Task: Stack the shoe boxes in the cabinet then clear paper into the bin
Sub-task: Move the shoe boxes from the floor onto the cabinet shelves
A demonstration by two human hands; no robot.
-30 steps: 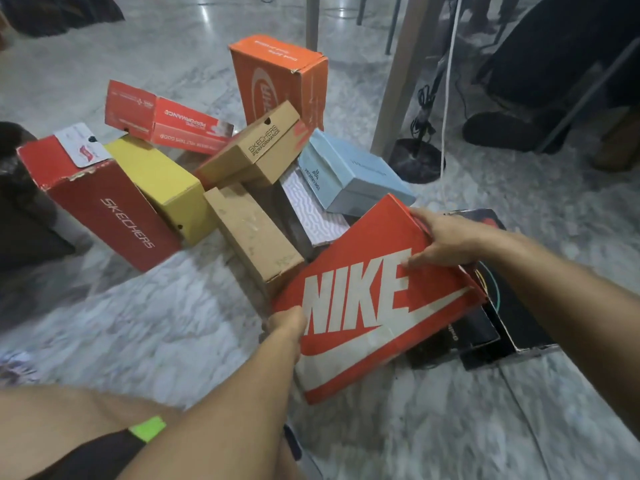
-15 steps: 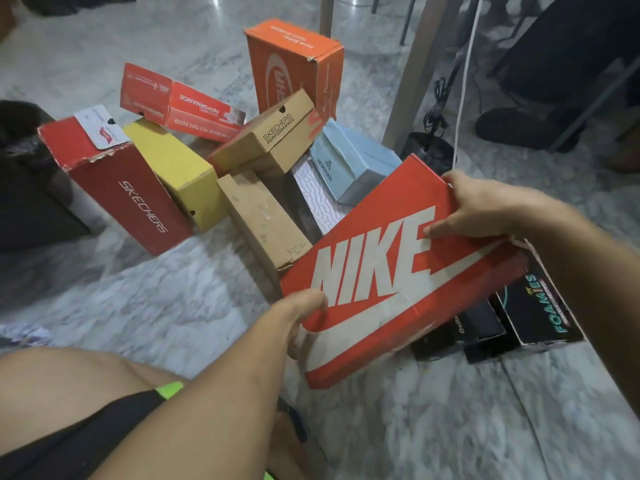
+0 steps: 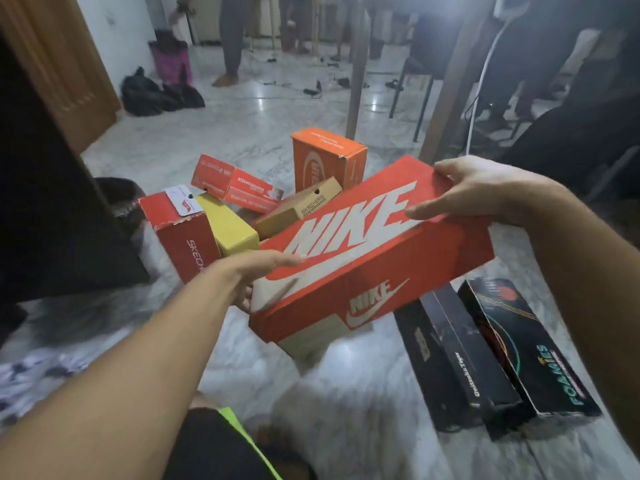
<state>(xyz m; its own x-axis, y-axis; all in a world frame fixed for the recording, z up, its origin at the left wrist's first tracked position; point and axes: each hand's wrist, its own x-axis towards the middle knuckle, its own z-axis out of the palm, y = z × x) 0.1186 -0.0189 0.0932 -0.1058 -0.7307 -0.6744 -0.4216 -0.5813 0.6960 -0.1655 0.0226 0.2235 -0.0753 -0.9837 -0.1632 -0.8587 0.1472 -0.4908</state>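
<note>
I hold a big red Nike shoe box in the air over the marble floor, tilted up to the right. My left hand grips its near left end and my right hand grips its far right end. Behind it lies a pile of boxes: a red Skechers box, a yellow box, a flat red box, a brown Skechers box and an upright orange box. Black boxes, one marked Foamies, lie on the floor at the right.
A dark cabinet side and a wooden door stand at the left. Crumpled paper lies at the lower left. A table leg, cables, black bags and a person's legs are farther back.
Both hands have lifted the Nike box off the pile and up into the air. My head has tilted up, so more of the room shows.
</note>
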